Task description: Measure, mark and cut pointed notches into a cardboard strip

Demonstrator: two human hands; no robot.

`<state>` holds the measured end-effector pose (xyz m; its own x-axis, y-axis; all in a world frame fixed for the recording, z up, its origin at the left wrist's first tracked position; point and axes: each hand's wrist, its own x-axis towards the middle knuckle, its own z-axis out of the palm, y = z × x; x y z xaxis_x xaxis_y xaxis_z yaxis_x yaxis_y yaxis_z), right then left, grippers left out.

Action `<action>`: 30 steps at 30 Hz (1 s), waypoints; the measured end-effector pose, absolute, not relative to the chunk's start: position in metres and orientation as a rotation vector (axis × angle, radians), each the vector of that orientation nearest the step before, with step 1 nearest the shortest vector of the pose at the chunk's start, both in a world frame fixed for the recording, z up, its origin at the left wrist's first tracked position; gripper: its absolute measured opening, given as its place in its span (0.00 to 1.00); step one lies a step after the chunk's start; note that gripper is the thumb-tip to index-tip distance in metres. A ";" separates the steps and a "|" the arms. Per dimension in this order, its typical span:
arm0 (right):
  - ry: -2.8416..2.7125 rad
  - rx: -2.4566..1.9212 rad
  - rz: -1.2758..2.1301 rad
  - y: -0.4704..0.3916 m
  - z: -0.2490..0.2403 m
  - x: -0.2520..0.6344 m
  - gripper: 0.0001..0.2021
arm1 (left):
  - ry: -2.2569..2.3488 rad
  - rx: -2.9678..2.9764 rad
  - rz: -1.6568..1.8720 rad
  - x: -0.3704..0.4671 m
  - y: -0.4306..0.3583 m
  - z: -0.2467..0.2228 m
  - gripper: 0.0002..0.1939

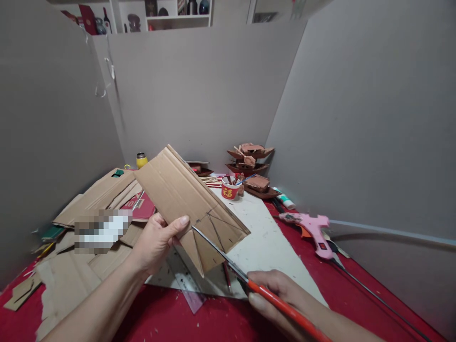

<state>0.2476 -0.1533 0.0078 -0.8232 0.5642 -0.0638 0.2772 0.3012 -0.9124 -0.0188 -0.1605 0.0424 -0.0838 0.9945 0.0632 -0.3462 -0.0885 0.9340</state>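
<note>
My left hand (162, 240) grips a piece of corrugated cardboard (185, 190) by its lower left edge, thumb on top. The cardboard is held up at a tilt, with dark pencilled lines near its lower right end. My right hand (272, 294) is closed on red-handled scissors (281, 304). Their blade lies across the lower part of the cardboard, its tip close to my left thumb. A cut or fold runs from near that tip down to the bottom corner. Whether the blades are apart is hard to see.
Cardboard scraps (67, 280) pile up at left. A white sheet (281, 247) lies on the red tabletop (156, 316), with a clear ruler (190, 294). Behind stand a red paper cup (231, 191) and small model boats (251, 153). A pink glue gun (313, 225) with a cable lies right.
</note>
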 end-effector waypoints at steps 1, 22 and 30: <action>-2.290 -0.765 1.530 -0.154 0.008 0.247 0.26 | 0.950 0.963 1.463 -0.019 -0.161 0.043 0.14; -2.322 -0.817 1.307 -0.149 0.009 0.253 0.28 | 1.045 0.870 1.836 -0.031 -0.150 0.052 0.20; -2.411 -0.961 1.230 -0.157 0.006 0.249 0.26 | 1.087 0.886 1.807 -0.023 -0.154 0.042 0.19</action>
<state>0.2488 -0.1571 0.0063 -0.7440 0.6657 -0.0576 0.4374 0.4201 -0.7951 -0.0233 -0.1538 0.0415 -0.4083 0.9006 0.1489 -0.2903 -0.2827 0.9142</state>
